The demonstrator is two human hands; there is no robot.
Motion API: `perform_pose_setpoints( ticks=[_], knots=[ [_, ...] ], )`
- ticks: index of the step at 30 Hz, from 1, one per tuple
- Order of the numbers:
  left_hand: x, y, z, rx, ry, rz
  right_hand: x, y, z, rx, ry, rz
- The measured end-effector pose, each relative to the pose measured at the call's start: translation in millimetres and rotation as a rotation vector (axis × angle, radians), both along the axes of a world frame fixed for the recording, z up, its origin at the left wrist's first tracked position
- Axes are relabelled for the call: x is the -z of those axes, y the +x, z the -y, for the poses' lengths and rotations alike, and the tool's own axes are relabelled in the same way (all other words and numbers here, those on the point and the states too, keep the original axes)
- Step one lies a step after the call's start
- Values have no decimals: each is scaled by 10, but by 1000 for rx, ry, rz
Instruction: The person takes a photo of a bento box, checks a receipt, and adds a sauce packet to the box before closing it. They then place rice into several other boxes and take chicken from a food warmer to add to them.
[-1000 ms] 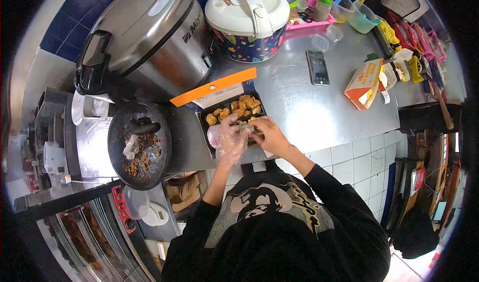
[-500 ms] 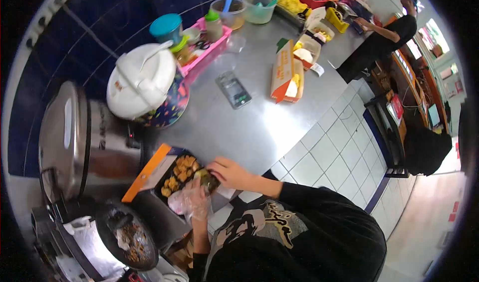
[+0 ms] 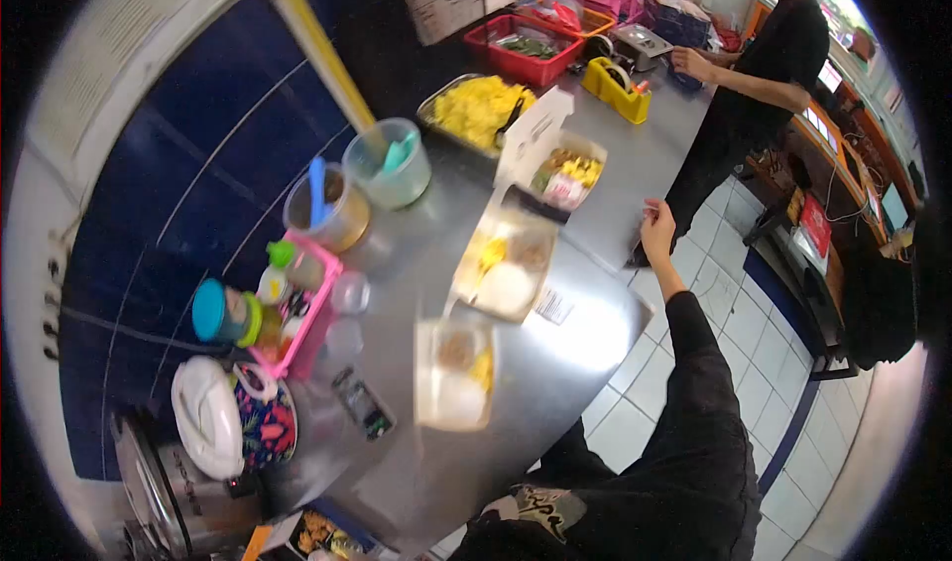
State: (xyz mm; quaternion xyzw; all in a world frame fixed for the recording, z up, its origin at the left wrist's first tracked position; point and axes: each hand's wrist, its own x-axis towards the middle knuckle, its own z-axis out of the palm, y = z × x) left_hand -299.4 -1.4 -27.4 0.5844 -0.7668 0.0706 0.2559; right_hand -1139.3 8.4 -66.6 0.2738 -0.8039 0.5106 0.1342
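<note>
My right hand (image 3: 656, 232) reaches forward past the edge of the steel table (image 3: 387, 497). Its fingers look curled together, and what they hold, if anything, is too small to make out. Nearest to it are a takeaway box (image 3: 570, 149) with its lid up and another box (image 3: 508, 253) holding white rice and yellow food. A third box (image 3: 424, 377) with similar food lies closer to me. At the bottom edge, a dark-lined box of browned food pieces (image 3: 315, 533) is partly cut off. My left hand is out of view.
A tray of yellow food (image 3: 483, 112), a yellow tape dispenser (image 3: 617, 92) and a red basket (image 3: 521, 50) stand at the far end, near a person in black (image 3: 783, 60). Tubs (image 3: 388, 164), a pink basket (image 3: 307, 328), a phone (image 3: 363, 402) and a rice cooker (image 3: 188, 482) line the left.
The view has swung toward the table's far end. My right hand has left a dark green item by the browned food and stretched forward. My gloved left hand has gone out of view.
</note>
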Motion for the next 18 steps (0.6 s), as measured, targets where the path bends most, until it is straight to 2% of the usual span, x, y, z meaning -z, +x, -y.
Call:
perform_pose_setpoints(
  ticks=[2, 3, 5, 6, 8, 10, 12, 14, 15, 18],
  knots=[
    [-10, -627, 22, -84, 104, -26, 306, -864, 235, 167, -99, 113],
    [-7, -890, 13, -114, 145, -29, 384, -1230, 345, 175, -109, 120],
    [53, -1402, 32, -157, 217, -23, 537, -1868, 547, 203, -36, -204],
    [87, -1618, 45, -179, 247, -19, 420, -2046, 618, 189, 29, -298],
    [163, -1976, 47, -211, 311, -10, 349, -2512, 806, 70, 64, -7],
    [250, -2250, 20, -250, 361, -1, 685, -3078, 1690, -1777, 453, -174],
    [321, -2394, -81, -291, 400, 3, -1099, -1629, 1524, -1846, 671, -818],
    [370, -2455, -231, -344, 424, -1, -847, -1574, 1545, -1715, 673, -1041],
    [375, -2445, -360, -376, 442, -5, -811, -1595, 1554, -1754, 654, -1055],
    [349, -2319, -836, -475, 475, -29, -867, -1688, 1475, -1493, 560, -1231]
  ],
)
